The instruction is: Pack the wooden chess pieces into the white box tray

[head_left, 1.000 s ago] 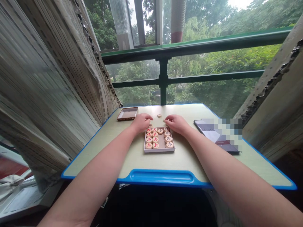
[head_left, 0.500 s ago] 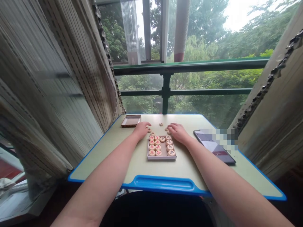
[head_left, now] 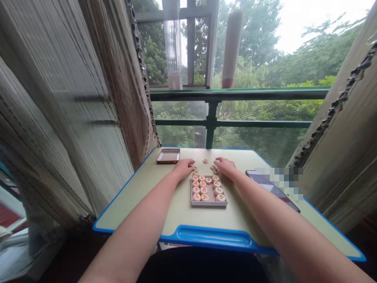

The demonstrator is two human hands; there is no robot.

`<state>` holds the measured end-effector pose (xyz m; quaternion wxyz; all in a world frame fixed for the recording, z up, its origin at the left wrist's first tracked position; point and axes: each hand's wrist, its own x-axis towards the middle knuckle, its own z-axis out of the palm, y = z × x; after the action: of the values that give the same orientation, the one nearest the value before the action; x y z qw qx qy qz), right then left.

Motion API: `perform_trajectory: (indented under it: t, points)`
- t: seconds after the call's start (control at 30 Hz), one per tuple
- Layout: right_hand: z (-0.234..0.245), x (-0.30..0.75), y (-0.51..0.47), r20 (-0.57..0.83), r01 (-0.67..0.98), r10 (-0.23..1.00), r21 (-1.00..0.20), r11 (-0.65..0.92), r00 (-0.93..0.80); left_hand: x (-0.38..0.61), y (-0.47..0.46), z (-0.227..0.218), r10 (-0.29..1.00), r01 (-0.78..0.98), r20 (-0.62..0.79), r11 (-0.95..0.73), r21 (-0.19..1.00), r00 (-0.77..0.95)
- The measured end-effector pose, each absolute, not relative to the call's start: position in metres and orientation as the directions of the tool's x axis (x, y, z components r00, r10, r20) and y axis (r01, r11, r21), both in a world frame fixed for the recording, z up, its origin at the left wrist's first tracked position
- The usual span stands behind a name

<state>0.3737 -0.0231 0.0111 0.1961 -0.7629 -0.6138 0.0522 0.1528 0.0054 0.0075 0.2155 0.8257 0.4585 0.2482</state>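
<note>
A shallow white tray [head_left: 209, 203] sits mid-table and holds several round wooden chess pieces [head_left: 203, 188] with red and dark characters. My left hand [head_left: 183, 168] lies just beyond the tray's far left corner, fingers curled over loose pieces. My right hand [head_left: 225, 166] lies past the tray's far right corner, fingers bent down beside a few loose pieces [head_left: 215, 169]. One single piece [head_left: 205, 161] rests on the table between and beyond both hands.
A brown box lid [head_left: 168, 156] lies at the table's far left corner. A phone [head_left: 272, 189] lies on the right. The table [head_left: 165, 204] has a blue rim with a grooved front edge. Curtains hang on both sides; a green window railing runs behind.
The view has tilted upward and shifted, so the table sits lower in frame. Both hands stay at the tray's far end with little movement among the loose pieces.
</note>
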Motion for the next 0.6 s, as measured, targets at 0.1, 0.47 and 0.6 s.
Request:
perform_trajectory:
  t: [0.1,0.47,0.6]
  points:
    - [0.009,0.369,-0.013,0.171,0.923,0.96,-0.355,-0.148,0.22,0.152,0.008,0.004,0.853,0.568,0.197,-0.476,0.672,0.483]
    - [0.006,0.362,-0.011,0.227,0.903,0.973,-0.408,0.136,-0.044,0.149,0.02,-0.004,0.873,0.433,0.11,-0.341,0.835,0.476]
    - [0.007,0.366,-0.013,0.24,0.861,0.97,-0.5,0.092,0.036,0.149,0.014,-0.001,0.891,0.405,0.162,-0.346,0.846,0.423]
